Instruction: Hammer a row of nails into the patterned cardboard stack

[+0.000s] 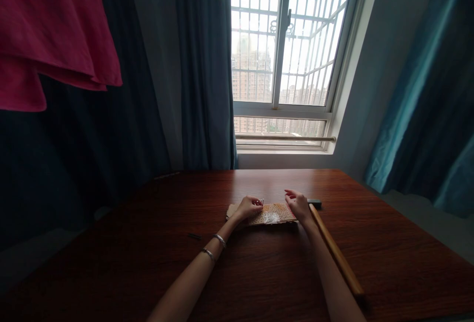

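While the left hand (249, 206) pinches what looks like a nail (262, 202) upright between its fingertips, over the left half of a speckled board (274, 215), the right hand (297, 206) is loosely spread at the board's right end, apparently empty; whether it touches the board cannot be told. The board lies flat on the table (259, 277), its long side facing the person. Just beyond its right end is the head of a hammer (336, 253), whose wooden handle slants back toward the person, held by neither hand. To the board's left and nearer the person lie thin dark pieces (194, 236), too small to identify. The work seems at a positioning stage: the nail is upright but apparently unsecured, with driving it seemingly left undone. Whether others are already in the board cannot be made out.
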The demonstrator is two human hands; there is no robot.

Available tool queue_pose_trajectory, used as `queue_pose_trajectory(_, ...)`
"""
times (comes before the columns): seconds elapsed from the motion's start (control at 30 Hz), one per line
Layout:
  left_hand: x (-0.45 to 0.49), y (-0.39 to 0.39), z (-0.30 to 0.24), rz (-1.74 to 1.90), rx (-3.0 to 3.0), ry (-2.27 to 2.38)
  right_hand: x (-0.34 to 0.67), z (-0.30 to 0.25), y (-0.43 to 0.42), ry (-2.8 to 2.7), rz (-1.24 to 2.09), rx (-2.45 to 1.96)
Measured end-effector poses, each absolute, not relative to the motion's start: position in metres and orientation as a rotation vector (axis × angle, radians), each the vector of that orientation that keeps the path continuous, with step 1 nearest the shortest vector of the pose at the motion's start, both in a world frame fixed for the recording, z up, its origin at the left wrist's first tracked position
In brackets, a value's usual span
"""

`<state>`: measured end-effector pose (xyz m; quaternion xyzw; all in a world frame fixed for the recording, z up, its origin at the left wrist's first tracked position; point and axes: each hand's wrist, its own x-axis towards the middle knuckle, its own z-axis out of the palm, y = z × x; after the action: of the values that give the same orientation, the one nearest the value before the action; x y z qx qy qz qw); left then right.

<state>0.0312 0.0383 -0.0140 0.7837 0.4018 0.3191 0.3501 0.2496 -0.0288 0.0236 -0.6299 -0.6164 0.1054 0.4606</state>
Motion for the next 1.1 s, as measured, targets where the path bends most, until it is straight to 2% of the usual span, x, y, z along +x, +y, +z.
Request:
queue_pose_trajectory(0.23,0.031,0.035,-0.014,0.834,2.022,1.092,0.311,0.013,-0.092,-1.534,-0.006,-2.222)
queue_pose_trajectory(0.47,0.031,0.033,-0.011,0.844,1.993,1.054,0.325,0.001,-0.122,-1.578,0.083,-2.469)
queue_pose_trajectory(0.87,0.031,0.034,-0.013,0.855,1.945,1.041,0.330,-0.014,-0.120,-1.635,0.054,-2.374)
queue_pose_trajectory(1.0,0.031,0.032,-0.011,0.860,1.934,1.045,0.326,0.001,-0.112,-1.464,0.183,-2.186)
queue_pose_trajectory(1.1,0.031,0.027,-0.005,0.859,1.925,1.077,0.314,0.023,-0.108,-1.323,0.458,-1.869)
